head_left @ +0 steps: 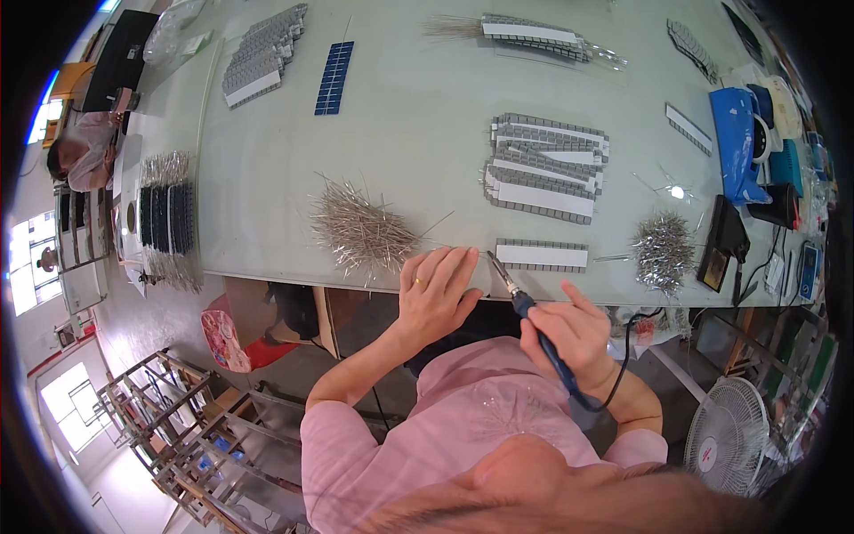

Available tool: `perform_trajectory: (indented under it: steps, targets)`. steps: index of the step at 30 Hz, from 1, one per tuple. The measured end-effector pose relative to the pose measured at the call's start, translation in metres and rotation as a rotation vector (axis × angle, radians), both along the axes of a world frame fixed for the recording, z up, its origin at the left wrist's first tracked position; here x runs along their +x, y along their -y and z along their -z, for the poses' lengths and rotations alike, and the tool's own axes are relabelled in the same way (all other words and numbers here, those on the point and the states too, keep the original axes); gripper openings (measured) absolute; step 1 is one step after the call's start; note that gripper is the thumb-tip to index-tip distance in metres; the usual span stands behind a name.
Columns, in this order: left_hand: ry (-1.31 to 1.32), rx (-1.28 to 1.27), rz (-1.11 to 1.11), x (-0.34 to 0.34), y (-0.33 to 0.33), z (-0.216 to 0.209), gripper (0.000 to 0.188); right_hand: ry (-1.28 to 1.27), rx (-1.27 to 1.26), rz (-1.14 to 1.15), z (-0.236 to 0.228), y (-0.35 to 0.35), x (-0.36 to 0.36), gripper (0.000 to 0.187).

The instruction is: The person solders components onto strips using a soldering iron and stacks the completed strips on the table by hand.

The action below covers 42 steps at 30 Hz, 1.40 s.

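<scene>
My right hand (574, 331) grips a soldering iron (553, 356) with a blue handle, its index finger lifted off. The iron's metal tip points up and left, beside the left end of a white strip (543, 256) edged with small grey segments. My left hand (436, 289), with a ring on one finger, rests at the table's near edge. Its fingertips press on a thin metal wire (460, 250) close to the iron's tip. Whether tip and strip touch is too small to tell. Left of my left hand lies a heap of thin metal wires (363, 227).
Beyond the strip lies a stack of similar strips (544, 169). A silvery wire heap (664, 254) and a black stand (725, 245) are at the right. A blue cell strip (334, 78) lies farther off. A fan (728, 436) stands below right. Another person (84, 151) sits far left.
</scene>
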<state>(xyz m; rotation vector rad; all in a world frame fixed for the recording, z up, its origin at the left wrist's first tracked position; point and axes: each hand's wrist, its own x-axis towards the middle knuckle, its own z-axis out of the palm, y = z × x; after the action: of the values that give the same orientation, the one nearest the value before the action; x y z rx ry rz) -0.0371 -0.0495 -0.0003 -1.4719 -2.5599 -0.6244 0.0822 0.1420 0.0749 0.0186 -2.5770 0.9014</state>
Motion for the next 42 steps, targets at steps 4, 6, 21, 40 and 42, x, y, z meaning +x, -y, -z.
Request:
perform_trajectory:
  steps: [4, 6, 21, 40, 42]
  targets:
    - [-0.021, 0.01, 0.008, 0.002, 0.008, 0.001, 0.057, -0.055, -0.039, -0.026, 0.011, -0.005, 0.002, 0.018]
    - [-0.056, -0.007, -0.017, 0.004, 0.013, 0.0, 0.053, -0.05, -0.179, 0.045, 0.026, -0.017, 0.006, 0.017]
    - [0.133, 0.021, 0.156, 0.035, -0.058, -0.012, 0.068, -0.197, -0.771, 0.542, 0.057, -0.047, 0.05, 0.014]
    - [-0.083, 0.046, 0.224, 0.036, -0.056, 0.006, 0.035, -0.313, -0.873, 0.679, 0.073, -0.071, 0.066, 0.02]
    - [-0.127, 0.038, 0.306, 0.035, -0.055, 0.007, 0.034, -0.309, -0.847, 0.695, 0.076, -0.073, 0.063, 0.022]
